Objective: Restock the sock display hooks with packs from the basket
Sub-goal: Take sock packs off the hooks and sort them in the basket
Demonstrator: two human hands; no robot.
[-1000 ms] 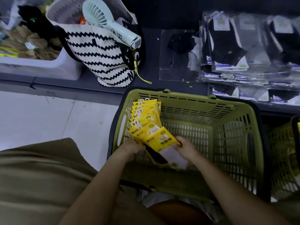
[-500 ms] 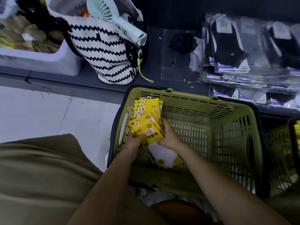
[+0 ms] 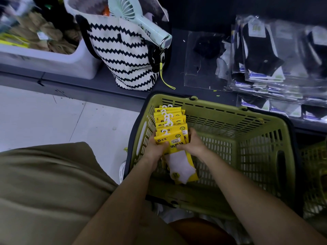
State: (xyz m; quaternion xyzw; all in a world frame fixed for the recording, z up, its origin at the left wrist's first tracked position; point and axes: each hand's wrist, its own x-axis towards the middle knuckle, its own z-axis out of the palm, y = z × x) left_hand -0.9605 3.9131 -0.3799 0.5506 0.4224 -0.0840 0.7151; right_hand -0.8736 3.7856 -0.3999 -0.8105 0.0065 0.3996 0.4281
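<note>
Olive-green plastic basket (image 3: 230,121) surrounds both hands, its mesh walls on every side of them. Beyond the hands we see a zigzag-striped tote (image 3: 123,55), and up to their right black sock packs (image 3: 261,53) lie on the dark shelf. Yellow sock packs (image 3: 169,117) stand in a row inside the basket, running away from the fingers. A mint fan (image 3: 139,20) pokes from the tote. Our left hand (image 3: 155,147) and right hand (image 3: 192,144) clamp the nearest yellow packs from either side, thumbs on the front one.
</note>
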